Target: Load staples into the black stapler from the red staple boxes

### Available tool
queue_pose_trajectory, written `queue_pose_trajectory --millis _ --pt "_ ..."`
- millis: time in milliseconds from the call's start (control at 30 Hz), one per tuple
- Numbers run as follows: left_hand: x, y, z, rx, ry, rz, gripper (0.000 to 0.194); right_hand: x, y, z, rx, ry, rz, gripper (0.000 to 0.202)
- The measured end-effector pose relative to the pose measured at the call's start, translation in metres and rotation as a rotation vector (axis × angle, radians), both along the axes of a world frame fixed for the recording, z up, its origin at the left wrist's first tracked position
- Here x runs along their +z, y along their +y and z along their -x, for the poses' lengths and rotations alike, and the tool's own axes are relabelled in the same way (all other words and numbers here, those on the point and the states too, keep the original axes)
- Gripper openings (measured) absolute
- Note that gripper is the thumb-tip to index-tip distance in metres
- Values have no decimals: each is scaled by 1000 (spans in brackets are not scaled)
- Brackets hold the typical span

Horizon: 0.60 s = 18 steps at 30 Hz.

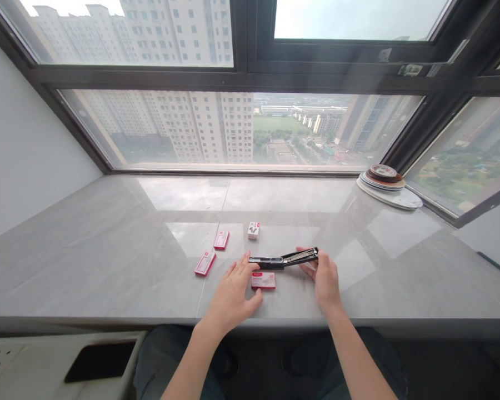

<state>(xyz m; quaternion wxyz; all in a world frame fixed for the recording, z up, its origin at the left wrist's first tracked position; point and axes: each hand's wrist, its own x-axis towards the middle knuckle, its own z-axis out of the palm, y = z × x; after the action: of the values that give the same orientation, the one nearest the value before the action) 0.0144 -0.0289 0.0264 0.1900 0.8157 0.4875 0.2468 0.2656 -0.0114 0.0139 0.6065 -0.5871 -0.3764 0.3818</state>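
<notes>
A black stapler is folded open over the grey counter, its metal inner part showing. My right hand grips its raised right end between thumb and fingers. At its left end, my left hand has its fingers on the black part, with the thumb apart below. Just under the stapler, beside my left thumb, lies a red and white box. Two similar boxes, one nearer and one farther, lie to the left. Behind the stapler stands a small white box with red marks.
A stack of round plates or mats sits at the back right of the counter, by the window. The counter's front edge runs just before my legs. A pale object with a dark opening is below at left.
</notes>
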Motion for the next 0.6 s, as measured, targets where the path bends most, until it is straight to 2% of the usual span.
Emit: queue_pose_trajectory --millis 67,133,233,333,433,500,600 --pt "1 0 2 -6 -11 18 39 -7 -6 -24 19 -4 144 48" --pt "2 0 3 -6 -19 35 34 -8 -12 -38 105 -41 298 51" --pt "2 2 4 -5 -25 45 29 -1 -25 -29 316 -116 435 56" --pt "1 3 4 -3 -34 47 28 8 -35 8 516 -234 390 50" --pt "0 6 6 -18 -50 72 28 8 -35 40 533 -343 315 43" --pt "0 7 10 -34 -56 95 27 3 -30 46 494 -383 298 40" --pt "1 8 15 -55 -63 132 25 -5 -23 34 484 -390 313 37"
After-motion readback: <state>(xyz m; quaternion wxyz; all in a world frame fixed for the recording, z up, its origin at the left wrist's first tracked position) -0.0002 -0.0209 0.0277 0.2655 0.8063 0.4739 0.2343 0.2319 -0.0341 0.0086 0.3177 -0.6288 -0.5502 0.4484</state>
